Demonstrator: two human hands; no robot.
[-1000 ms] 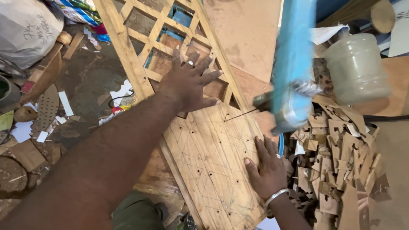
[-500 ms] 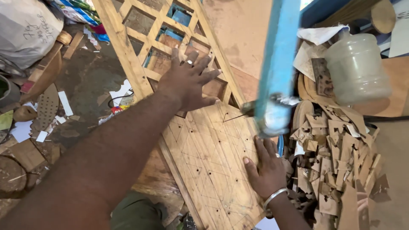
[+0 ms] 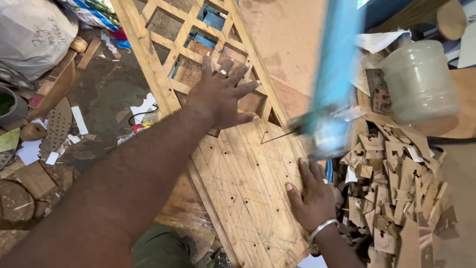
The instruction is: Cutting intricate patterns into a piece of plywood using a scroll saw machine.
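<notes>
The panel (image 3: 248, 183) lies across the middle, running from 11 o'clock to 5 o'clock. Its upper half is already cut into open diamond lattice; the lower half is solid wood, only pencil-gridded and drilled with small holes, so about half seems left. The left hand (image 3: 220, 94) presses flat, fingers spread, at the edge of the cut part. At 3 o'clock the blurred blue saw (image 3: 329, 94) meets the panel. The right hand (image 3: 312, 198) lies open on the panel's right edge, beside the scraps (image 3: 396, 193).
</notes>
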